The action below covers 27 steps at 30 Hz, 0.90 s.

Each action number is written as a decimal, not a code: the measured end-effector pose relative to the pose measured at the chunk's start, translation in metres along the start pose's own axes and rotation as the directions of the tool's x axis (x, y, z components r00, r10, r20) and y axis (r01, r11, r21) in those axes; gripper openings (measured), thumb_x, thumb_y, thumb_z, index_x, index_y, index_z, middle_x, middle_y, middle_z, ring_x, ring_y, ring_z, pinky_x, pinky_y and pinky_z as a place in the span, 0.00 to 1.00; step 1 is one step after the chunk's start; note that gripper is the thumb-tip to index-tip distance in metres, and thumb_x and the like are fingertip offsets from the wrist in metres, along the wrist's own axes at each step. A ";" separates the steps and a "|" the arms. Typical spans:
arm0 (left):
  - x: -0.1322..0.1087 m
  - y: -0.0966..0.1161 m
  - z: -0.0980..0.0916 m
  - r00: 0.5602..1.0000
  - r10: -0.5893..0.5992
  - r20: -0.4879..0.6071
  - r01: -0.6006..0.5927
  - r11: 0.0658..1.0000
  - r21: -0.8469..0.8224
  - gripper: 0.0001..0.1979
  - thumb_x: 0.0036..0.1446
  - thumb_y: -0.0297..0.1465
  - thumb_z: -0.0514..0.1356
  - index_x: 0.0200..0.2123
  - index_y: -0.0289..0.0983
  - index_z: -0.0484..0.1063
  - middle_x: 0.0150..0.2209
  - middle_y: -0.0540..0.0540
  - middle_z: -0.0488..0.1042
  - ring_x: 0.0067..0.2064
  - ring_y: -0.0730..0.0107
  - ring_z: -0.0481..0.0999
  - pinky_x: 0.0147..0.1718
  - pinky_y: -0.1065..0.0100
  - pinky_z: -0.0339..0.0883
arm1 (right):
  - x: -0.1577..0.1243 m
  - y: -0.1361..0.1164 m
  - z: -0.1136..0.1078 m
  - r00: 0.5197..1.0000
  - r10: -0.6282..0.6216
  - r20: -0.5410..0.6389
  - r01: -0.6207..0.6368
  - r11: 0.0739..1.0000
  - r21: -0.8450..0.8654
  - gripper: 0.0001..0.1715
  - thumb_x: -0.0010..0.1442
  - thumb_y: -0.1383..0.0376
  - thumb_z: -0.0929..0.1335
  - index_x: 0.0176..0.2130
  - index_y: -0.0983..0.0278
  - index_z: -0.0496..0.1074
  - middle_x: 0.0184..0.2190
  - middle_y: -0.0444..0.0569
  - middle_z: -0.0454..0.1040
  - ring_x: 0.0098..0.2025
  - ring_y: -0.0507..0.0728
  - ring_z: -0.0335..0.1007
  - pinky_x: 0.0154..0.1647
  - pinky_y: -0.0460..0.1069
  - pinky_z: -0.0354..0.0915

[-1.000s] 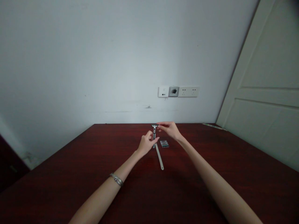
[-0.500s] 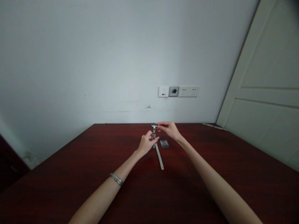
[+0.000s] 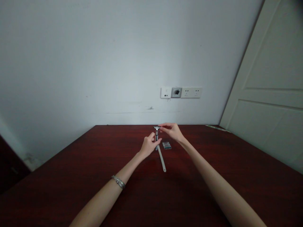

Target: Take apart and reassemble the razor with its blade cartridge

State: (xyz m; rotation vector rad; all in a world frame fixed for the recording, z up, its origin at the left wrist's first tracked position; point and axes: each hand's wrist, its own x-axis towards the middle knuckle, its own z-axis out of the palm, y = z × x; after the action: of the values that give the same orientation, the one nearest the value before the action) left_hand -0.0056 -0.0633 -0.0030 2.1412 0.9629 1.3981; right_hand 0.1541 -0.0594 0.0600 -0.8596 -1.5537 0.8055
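My left hand (image 3: 148, 145) is closed around the handle of a razor (image 3: 156, 131), which stands upright with its wide dark head at the top. My right hand (image 3: 172, 131) pinches the right end of that head between thumb and fingertips. Just below my left hand, a long pale flat strip (image 3: 162, 160) with a small hole at its near end lies on the table. A small clear plastic case (image 3: 167, 145) with dark contents rests to the right of the razor, below my right hand.
The dark red wooden table (image 3: 113, 148) reaches back to a white wall carrying a row of sockets (image 3: 186, 92). A patterned strip (image 3: 217, 128) lies along the far right edge. A pale panelled door (image 3: 267, 94) stands to the right.
The razor has shifted very slightly to the right between my hands. Both hands keep nearly the same grip and place.
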 end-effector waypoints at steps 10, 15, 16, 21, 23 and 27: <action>-0.001 0.000 0.002 1.000 -0.019 -0.003 0.019 1.000 -0.022 0.14 0.53 0.40 0.57 0.27 0.36 0.61 0.17 0.57 0.60 0.19 0.81 0.56 0.20 0.77 0.49 | -0.002 -0.002 0.000 0.999 -0.029 0.021 0.029 1.000 -0.006 0.14 0.45 0.61 0.72 0.32 0.67 0.77 0.28 0.50 0.78 0.30 0.56 0.73 0.37 0.51 0.69; -0.001 0.001 0.001 1.000 -0.026 0.010 0.027 0.999 -0.034 0.14 0.53 0.40 0.57 0.27 0.36 0.61 0.18 0.56 0.59 0.19 0.81 0.55 0.20 0.77 0.49 | -0.002 -0.003 -0.001 0.999 -0.040 0.031 0.041 0.999 -0.017 0.13 0.45 0.61 0.71 0.32 0.67 0.77 0.27 0.49 0.77 0.29 0.55 0.72 0.36 0.51 0.68; 0.000 0.001 0.001 0.999 -0.032 0.012 0.032 0.999 -0.032 0.14 0.53 0.40 0.57 0.26 0.36 0.61 0.18 0.56 0.59 0.19 0.81 0.55 0.19 0.77 0.50 | -0.002 -0.002 -0.001 0.998 -0.044 0.034 0.044 0.999 -0.017 0.13 0.45 0.61 0.71 0.32 0.67 0.76 0.26 0.49 0.77 0.29 0.54 0.72 0.36 0.51 0.68; 0.000 0.001 0.000 0.999 -0.043 0.022 0.044 0.998 -0.035 0.14 0.53 0.40 0.57 0.26 0.35 0.61 0.17 0.56 0.59 0.19 0.81 0.55 0.19 0.77 0.50 | -0.002 0.000 0.000 0.997 -0.064 0.044 0.065 0.997 -0.028 0.14 0.46 0.60 0.71 0.32 0.67 0.77 0.26 0.49 0.77 0.29 0.54 0.72 0.36 0.50 0.68; 0.000 0.001 -0.001 0.999 -0.037 0.024 0.038 0.999 -0.035 0.13 0.53 0.40 0.57 0.27 0.35 0.62 0.17 0.57 0.58 0.19 0.81 0.55 0.19 0.77 0.50 | -0.002 -0.001 0.000 0.996 -0.077 0.045 0.078 0.996 -0.034 0.14 0.46 0.60 0.71 0.32 0.67 0.76 0.26 0.49 0.77 0.29 0.54 0.72 0.36 0.50 0.68; -0.001 0.001 -0.001 0.999 -0.033 0.022 0.034 0.999 -0.039 0.13 0.53 0.40 0.56 0.28 0.35 0.63 0.17 0.57 0.58 0.19 0.81 0.55 0.19 0.77 0.50 | -0.003 -0.001 0.000 0.996 -0.080 0.047 0.082 0.996 -0.044 0.14 0.46 0.59 0.70 0.32 0.66 0.77 0.26 0.49 0.77 0.29 0.54 0.72 0.36 0.51 0.68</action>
State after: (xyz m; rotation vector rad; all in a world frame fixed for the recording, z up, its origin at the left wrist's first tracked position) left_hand -0.0057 -0.0647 -0.0022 2.0973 0.9511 1.3646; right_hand 0.1544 -0.0619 0.0594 -0.8109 -1.6421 0.7381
